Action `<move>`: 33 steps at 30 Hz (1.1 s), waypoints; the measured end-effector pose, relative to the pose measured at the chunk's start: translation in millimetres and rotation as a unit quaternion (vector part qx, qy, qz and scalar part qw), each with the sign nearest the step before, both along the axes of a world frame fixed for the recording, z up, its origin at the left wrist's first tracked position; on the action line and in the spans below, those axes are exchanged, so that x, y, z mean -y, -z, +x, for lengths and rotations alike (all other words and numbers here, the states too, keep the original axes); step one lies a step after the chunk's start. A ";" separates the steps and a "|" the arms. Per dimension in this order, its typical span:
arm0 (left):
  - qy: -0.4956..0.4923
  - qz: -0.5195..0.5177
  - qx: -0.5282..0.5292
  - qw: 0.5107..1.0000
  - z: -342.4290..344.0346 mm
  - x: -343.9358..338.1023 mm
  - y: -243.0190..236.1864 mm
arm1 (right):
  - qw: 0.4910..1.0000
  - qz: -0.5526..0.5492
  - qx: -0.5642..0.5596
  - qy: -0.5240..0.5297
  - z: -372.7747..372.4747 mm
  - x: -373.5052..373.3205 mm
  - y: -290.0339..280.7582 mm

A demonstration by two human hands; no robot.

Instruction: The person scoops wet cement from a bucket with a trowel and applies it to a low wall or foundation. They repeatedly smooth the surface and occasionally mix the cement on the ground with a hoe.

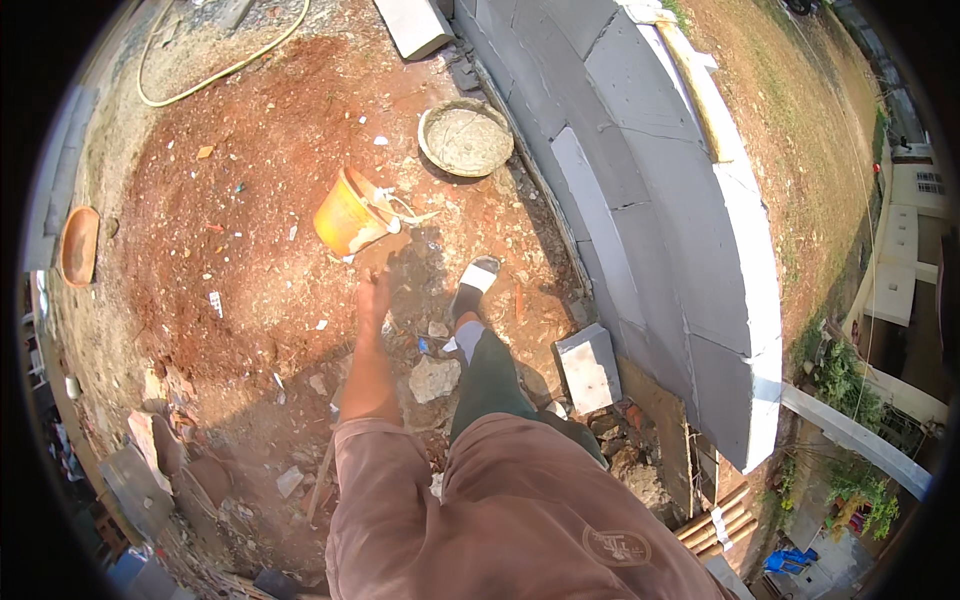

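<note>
My left hand (373, 296) hangs over the reddish soil at the middle, its fingers loosely apart and nothing visible in them. Just beyond it a yellow-orange bucket (343, 222) leans on the ground, a pale strap or cloth strip (405, 212) trailing from its rim. Farther off, beside the wall, lies a round shallow pan (465, 140) with grey, dried-looking residue inside. One foot (474, 285) in a dark and white shoe or sock is stretched forward, right of my left hand. No part of my right hand shows.
A grey block wall (650, 200) curves along the right. Near its foot rests a pale block (588, 368) by rubble; another block (414, 25) lies at the far end. A stone (435, 380), a hose (220, 75) and an orange-brown pan (79, 246) lie on the ground.
</note>
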State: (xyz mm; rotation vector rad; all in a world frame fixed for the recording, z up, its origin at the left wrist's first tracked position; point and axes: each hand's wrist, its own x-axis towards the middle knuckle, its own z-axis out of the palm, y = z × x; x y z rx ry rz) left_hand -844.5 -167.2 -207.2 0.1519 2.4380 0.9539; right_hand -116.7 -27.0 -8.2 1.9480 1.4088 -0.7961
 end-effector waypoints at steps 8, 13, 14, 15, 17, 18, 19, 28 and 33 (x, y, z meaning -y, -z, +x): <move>0.084 -0.034 -0.296 0.951 -117.9 -302.1 111.1 | 0.979 -0.087 0.126 0.132 -87.3 27.1 -27.4; 0.160 0.169 0.177 0.956 -172.6 -372.1 187.5 | 0.959 -0.121 0.146 0.211 -104.8 91.1 -65.3; 0.175 0.151 0.251 0.940 -148.8 -379.8 178.3 | 0.950 -0.130 0.152 0.240 -107.6 128.1 -85.2; 0.219 0.176 0.225 0.933 -139.1 -370.8 174.4 | 0.945 -0.148 0.151 0.249 -100.6 149.0 -96.3; 0.285 0.123 0.061 0.949 -131.6 -340.3 190.3 | 0.933 -0.171 0.149 0.280 -93.6 194.2 -112.2; 0.127 0.178 0.206 0.954 -98.3 -342.6 158.6 | 0.917 -0.179 0.158 0.319 -100.8 236.2 -122.8; 0.102 0.090 0.164 0.977 -126.8 -341.9 175.4 | 0.912 -0.181 0.149 0.337 -97.8 251.2 -119.9; 0.131 -0.050 0.182 0.973 40.0 -298.4 45.1 | 0.843 -0.164 0.132 0.495 -116.4 421.5 -37.3; 0.147 -0.016 0.287 0.947 158.0 -221.6 4.1 | 0.808 -0.074 0.102 0.575 -71.5 414.9 16.2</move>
